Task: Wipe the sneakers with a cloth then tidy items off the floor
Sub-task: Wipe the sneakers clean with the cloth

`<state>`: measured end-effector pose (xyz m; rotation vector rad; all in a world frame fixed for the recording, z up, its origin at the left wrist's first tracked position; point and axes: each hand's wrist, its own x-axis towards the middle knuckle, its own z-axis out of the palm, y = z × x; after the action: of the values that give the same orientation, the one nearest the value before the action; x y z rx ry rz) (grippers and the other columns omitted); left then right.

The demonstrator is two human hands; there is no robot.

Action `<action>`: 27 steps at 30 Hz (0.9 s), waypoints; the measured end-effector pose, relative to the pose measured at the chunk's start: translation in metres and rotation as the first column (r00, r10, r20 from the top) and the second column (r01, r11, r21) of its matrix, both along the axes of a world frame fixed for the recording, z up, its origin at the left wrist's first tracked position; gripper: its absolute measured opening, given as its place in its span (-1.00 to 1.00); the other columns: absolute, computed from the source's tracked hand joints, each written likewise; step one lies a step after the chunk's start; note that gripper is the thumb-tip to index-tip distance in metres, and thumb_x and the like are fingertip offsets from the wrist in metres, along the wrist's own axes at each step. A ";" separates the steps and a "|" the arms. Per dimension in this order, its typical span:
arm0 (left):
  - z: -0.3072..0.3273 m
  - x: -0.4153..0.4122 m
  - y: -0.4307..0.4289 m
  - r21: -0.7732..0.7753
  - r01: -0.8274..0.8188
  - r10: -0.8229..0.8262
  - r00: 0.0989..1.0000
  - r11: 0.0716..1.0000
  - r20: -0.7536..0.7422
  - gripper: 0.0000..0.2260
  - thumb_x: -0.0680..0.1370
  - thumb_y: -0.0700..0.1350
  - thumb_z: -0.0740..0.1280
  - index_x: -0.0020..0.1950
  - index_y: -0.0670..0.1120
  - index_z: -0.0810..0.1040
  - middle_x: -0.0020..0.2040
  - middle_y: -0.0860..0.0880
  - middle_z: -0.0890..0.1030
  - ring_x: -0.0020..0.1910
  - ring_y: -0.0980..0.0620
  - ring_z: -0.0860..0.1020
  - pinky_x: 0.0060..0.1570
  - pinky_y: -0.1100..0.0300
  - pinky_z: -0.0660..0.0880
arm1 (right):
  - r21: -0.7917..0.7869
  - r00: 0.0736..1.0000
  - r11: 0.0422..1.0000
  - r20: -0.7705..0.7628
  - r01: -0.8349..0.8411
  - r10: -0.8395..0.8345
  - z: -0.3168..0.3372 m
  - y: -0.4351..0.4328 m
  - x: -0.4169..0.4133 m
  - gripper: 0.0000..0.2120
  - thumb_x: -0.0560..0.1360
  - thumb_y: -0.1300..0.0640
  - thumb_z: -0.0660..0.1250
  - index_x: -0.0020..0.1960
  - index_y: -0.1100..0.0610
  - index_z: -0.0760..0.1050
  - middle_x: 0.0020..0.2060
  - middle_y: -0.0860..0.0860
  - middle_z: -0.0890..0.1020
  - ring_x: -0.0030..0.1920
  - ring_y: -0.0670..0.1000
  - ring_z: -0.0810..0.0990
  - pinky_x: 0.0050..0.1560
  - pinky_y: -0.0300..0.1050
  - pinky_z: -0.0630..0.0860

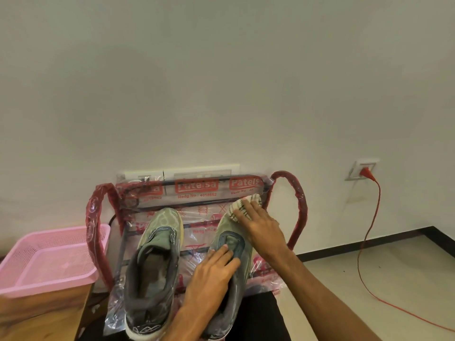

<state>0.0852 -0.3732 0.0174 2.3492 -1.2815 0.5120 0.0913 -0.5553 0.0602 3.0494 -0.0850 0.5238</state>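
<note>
Two grey-green sneakers stand side by side on a plastic-wrapped rack (299, 207) with red handles. The left sneaker (154, 262) is untouched, its opening facing up. My left hand (211, 274) rests on the tongue and collar of the right sneaker (236, 242), fingers lying flat over it. My right hand (261, 230) presses a white cloth with dark stripes (242, 204) against that sneaker's toe, fingers spread over the cloth.
A pink plastic basket (17, 284) sits on a wooden surface at the left. A red cable (369, 232) runs from a wall socket (364, 169) down across the tiled floor at the right. The wall is close behind the rack.
</note>
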 end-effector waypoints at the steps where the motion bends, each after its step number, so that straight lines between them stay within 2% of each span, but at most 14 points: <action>1: -0.001 0.001 -0.001 0.000 0.014 -0.014 1.000 1.000 0.026 -0.63 0.15 -0.22 0.62 -0.09 -0.02 0.67 -0.03 -0.02 0.70 0.06 -0.01 0.65 0.01 0.07 0.58 | -0.005 0.999 1.000 -0.026 0.025 -0.025 0.001 -0.005 0.000 -0.29 0.43 0.09 0.50 0.51 0.04 0.28 0.50 0.17 0.25 0.48 0.24 0.26 0.34 0.17 0.35; 3: -0.002 0.003 -0.001 0.006 0.031 -0.031 0.999 1.000 0.044 -0.64 0.16 -0.19 0.63 -0.10 -0.01 0.68 -0.03 -0.01 0.70 0.05 0.00 0.65 0.00 0.08 0.58 | 0.105 0.989 0.986 -0.089 0.130 -0.121 0.004 -0.010 0.001 -0.35 0.55 0.11 0.35 0.55 0.01 0.15 0.56 0.14 0.10 0.54 0.22 0.10 0.43 0.17 0.24; 5: -0.001 0.005 -0.001 0.017 0.032 -0.032 0.999 0.999 0.012 -0.58 0.09 -0.18 0.66 -0.11 -0.01 0.67 -0.05 -0.01 0.70 0.04 0.01 0.66 -0.03 0.10 0.60 | 0.126 0.991 0.987 -0.104 0.097 -0.084 0.002 0.003 -0.002 -0.37 0.56 0.18 0.33 0.55 -0.01 0.15 0.56 0.12 0.09 0.54 0.21 0.08 0.43 0.19 0.24; 8: 0.000 0.007 -0.001 0.017 0.037 -0.037 0.999 0.999 -0.009 -0.57 0.09 -0.18 0.66 -0.09 -0.01 0.66 -0.05 -0.02 0.70 0.02 0.01 0.66 -0.04 0.10 0.61 | -0.011 0.986 0.992 -0.109 -0.125 0.123 -0.012 0.017 -0.007 -0.35 0.38 0.15 0.53 0.43 0.06 0.39 0.44 0.18 0.37 0.40 0.26 0.39 0.24 0.17 0.46; 9: 0.000 0.008 -0.001 0.008 0.046 -0.046 0.999 0.999 0.010 -0.63 0.15 -0.17 0.63 -0.09 -0.01 0.66 -0.04 -0.02 0.70 0.03 0.01 0.66 -0.03 0.10 0.60 | -0.043 0.993 0.993 -0.064 -0.106 0.103 -0.013 0.014 -0.005 -0.34 0.33 0.15 0.57 0.39 0.07 0.44 0.39 0.19 0.43 0.35 0.26 0.45 0.19 0.16 0.50; 11: 0.000 0.007 -0.001 -0.017 0.066 -0.065 0.996 0.998 0.058 -0.79 0.28 -0.16 0.49 -0.11 -0.01 0.66 -0.03 -0.01 0.70 0.04 0.01 0.66 -0.02 0.12 0.58 | -0.006 0.999 1.000 -0.037 0.017 -0.017 -0.008 0.005 0.002 -0.36 0.46 0.19 0.45 0.48 0.07 0.31 0.47 0.19 0.31 0.45 0.27 0.30 0.33 0.18 0.38; 14: 0.003 0.009 0.001 -0.028 0.070 -0.070 0.998 0.997 -0.003 -0.66 0.18 -0.22 0.61 -0.09 -0.04 0.68 -0.03 -0.03 0.70 0.03 0.01 0.66 -0.03 0.12 0.59 | 0.041 0.984 0.989 -0.118 0.140 -0.135 -0.009 0.009 0.007 -0.40 0.59 0.19 0.27 0.56 0.07 0.10 0.54 0.18 0.14 0.53 0.25 0.11 0.46 0.16 0.23; 16: 0.004 0.013 0.001 -0.051 0.070 -0.069 0.998 0.996 0.006 -0.73 0.24 -0.21 0.55 -0.09 -0.03 0.67 -0.03 -0.02 0.70 0.02 0.02 0.66 -0.06 0.14 0.60 | 0.111 0.976 0.976 -0.132 0.187 -0.173 -0.013 0.019 0.001 -0.42 0.61 0.19 0.23 0.56 0.06 0.09 0.55 0.16 0.11 0.53 0.22 0.10 0.45 0.14 0.24; 17: 0.005 0.015 0.000 -0.067 0.069 -0.068 0.998 0.995 0.016 -0.82 0.32 -0.19 0.44 -0.10 -0.02 0.67 -0.04 0.00 0.70 0.01 0.02 0.66 -0.08 0.15 0.60 | 0.147 0.971 0.966 -0.146 0.212 -0.191 -0.015 0.023 -0.005 -0.44 0.62 0.19 0.20 0.56 0.05 0.10 0.55 0.15 0.12 0.53 0.20 0.11 0.43 0.11 0.27; 19: 0.008 0.018 0.000 -0.096 0.049 -0.052 0.998 0.994 -0.028 -0.82 0.36 -0.16 0.30 -0.13 0.01 0.66 -0.05 0.03 0.70 0.00 0.04 0.67 -0.12 0.19 0.61 | 0.201 0.963 0.948 -0.158 0.248 -0.218 -0.020 0.028 -0.016 -0.49 0.63 0.19 0.18 0.54 0.02 0.17 0.53 0.11 0.19 0.50 0.16 0.21 0.37 0.05 0.37; 21: 0.010 0.021 0.000 -0.110 0.033 -0.042 0.996 0.993 -0.080 -0.82 0.31 -0.20 0.41 -0.15 0.02 0.65 -0.06 0.06 0.70 -0.02 0.05 0.66 -0.16 0.21 0.60 | 0.246 0.968 0.941 -0.146 0.234 -0.203 -0.020 0.029 -0.023 -0.55 0.60 0.20 0.21 0.47 0.00 0.31 0.45 0.08 0.35 0.39 0.12 0.40 0.26 0.00 0.47; 23: 0.013 0.020 0.000 -0.097 0.023 -0.036 0.991 0.995 -0.126 -0.78 0.28 -0.22 0.48 -0.15 0.03 0.64 -0.07 0.07 0.69 -0.05 0.07 0.66 -0.21 0.23 0.58 | 0.254 0.969 0.944 -0.182 0.209 -0.166 -0.012 0.023 -0.026 -0.63 0.57 0.20 0.27 0.36 -0.02 0.47 0.27 0.03 0.54 0.19 0.06 0.56 0.15 -0.07 0.53; 25: 0.014 0.020 0.000 -0.084 0.019 -0.031 0.988 0.996 -0.150 -0.80 0.31 -0.21 0.43 -0.14 0.04 0.62 -0.09 0.10 0.67 -0.09 0.08 0.65 -0.27 0.25 0.55 | 0.317 0.944 0.920 -0.301 0.231 -0.133 0.003 0.011 -0.030 -0.70 0.54 0.19 0.33 0.26 0.00 0.57 0.09 0.03 0.65 0.01 0.03 0.64 0.07 -0.10 0.57; 27: 0.011 0.021 0.001 -0.082 0.005 -0.020 0.984 0.997 -0.174 -0.82 0.32 -0.20 0.33 -0.14 0.03 0.59 -0.10 0.11 0.64 -0.10 0.08 0.63 -0.29 0.25 0.55 | 0.445 0.917 0.849 -0.386 0.285 -0.105 0.016 -0.004 -0.030 -0.74 0.52 0.20 0.37 0.18 0.03 0.62 -0.02 0.02 0.69 -0.16 -0.03 0.65 -0.04 -0.12 0.61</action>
<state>0.1066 -0.3721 0.0288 2.2618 -1.1722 0.3381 0.0609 -0.5597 0.0764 3.5051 -0.6053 -0.0839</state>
